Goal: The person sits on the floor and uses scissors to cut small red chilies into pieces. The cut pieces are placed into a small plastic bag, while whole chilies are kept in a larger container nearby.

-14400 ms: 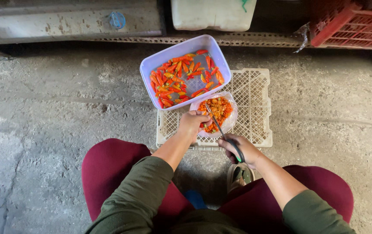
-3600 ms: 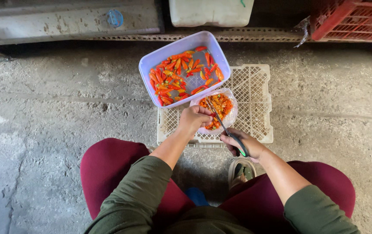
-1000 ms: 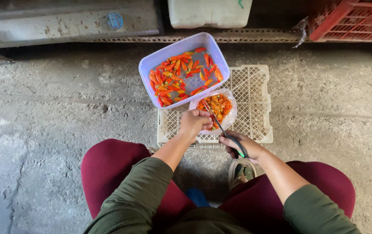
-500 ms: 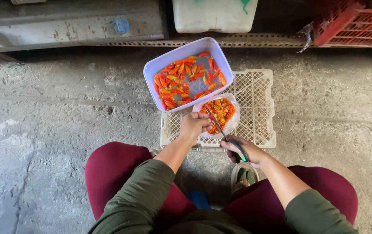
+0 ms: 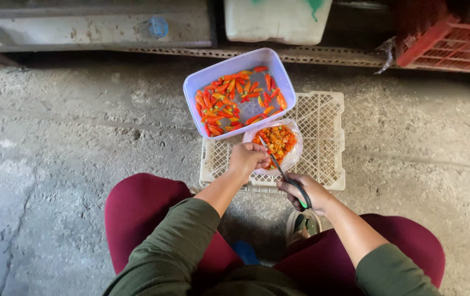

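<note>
A lilac rectangular tub (image 5: 191, 90) of whole red and orange chili peppers (image 5: 235, 101) rests on an upturned white lattice crate (image 5: 322, 137). Beside it sits a small clear bag-lined bowl (image 5: 294, 154) of cut chili pieces (image 5: 278, 140). My left hand (image 5: 247, 159) hovers at the bowl's near edge, fingers pinched on a chili. My right hand (image 5: 306, 193) grips black-and-green scissors (image 5: 284, 175), blades pointing up toward the chili in my left hand.
I sit over a rough concrete floor (image 5: 54, 159), knees in maroon trousers on either side. A white plastic container (image 5: 276, 19) and a red crate (image 5: 448, 46) stand at the far edge. A sandalled foot (image 5: 300, 226) shows below the white crate.
Both hands stay at the small bowl with the scissors working; the view has shifted slightly. The tub and crate have not moved.
</note>
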